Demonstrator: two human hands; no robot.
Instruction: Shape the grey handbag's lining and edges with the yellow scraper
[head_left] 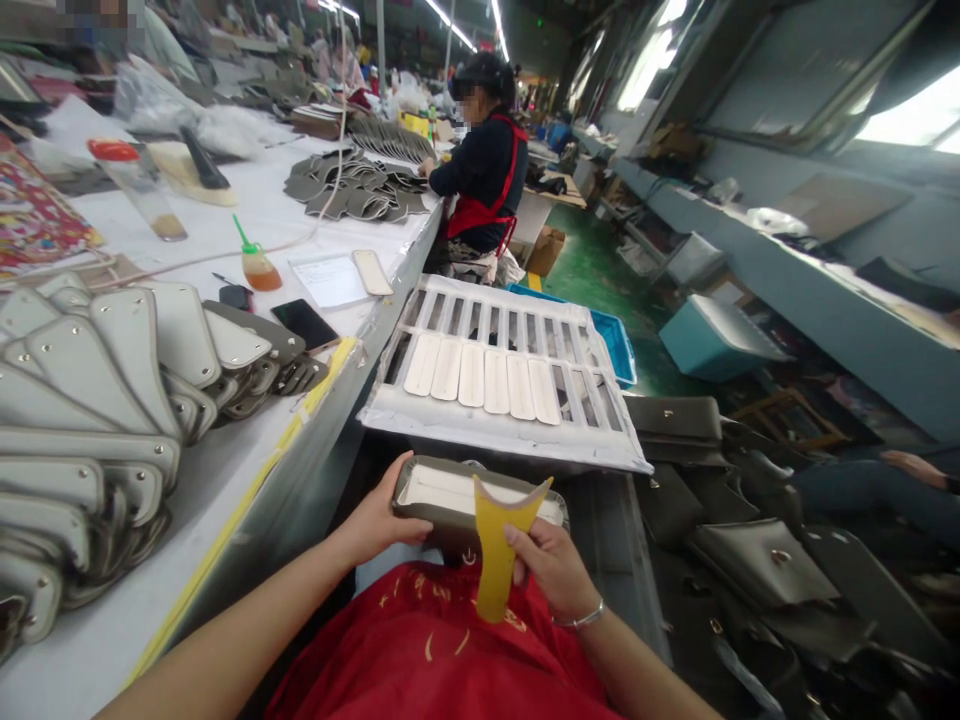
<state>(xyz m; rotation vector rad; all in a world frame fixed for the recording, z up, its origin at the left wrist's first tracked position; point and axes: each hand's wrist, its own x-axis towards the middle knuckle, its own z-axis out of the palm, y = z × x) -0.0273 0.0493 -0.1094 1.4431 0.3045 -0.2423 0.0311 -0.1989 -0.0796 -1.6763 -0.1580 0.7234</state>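
Near my lap, my left hand [386,515] grips the left end of a dark olive bag piece [442,532] with a white inner panel [439,490]. My right hand [551,562] holds a yellow tool [495,565] with a curved, forked upper end, its thumb pressed on the front. The tool's upper end overlaps the right part of the bag piece. Just beyond is a white slatted rack [495,430] with several cream strips [471,375] lying side by side on it.
Stacked grey-white flaps [97,360] cover the table [217,500] at left. A glue bottle [259,268] and a phone [304,324] lie behind them. Dark bags [761,565] are piled at right. A person in a red apron [487,180] sits beyond the rack, near a blue bin [616,345].
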